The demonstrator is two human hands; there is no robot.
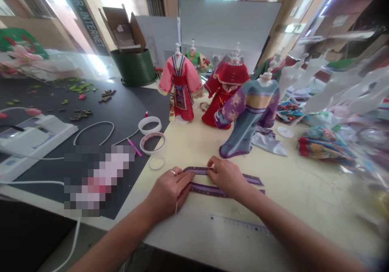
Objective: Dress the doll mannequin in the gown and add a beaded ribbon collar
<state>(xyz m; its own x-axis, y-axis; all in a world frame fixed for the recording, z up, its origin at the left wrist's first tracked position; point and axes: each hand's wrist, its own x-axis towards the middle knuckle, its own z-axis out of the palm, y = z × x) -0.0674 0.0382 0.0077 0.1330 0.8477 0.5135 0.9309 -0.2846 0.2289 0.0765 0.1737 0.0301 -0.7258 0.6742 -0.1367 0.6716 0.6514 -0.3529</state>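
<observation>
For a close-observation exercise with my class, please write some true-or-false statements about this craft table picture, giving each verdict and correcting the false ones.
The left hand and right hand both touch a purple patterned ribbon. True.
A ring sits on a finger of the left hand. True.
The right hand holds scissors. False: it is on the ribbon, and no scissors show in it.
The ruler lies beyond the ribbon. False: it lies on the near side, closer to the person.
The tape rolls lie right of the right hand. False: they lie beyond the left hand.
A blue-grey and purple doll robe stands beyond the hands. True.
</observation>
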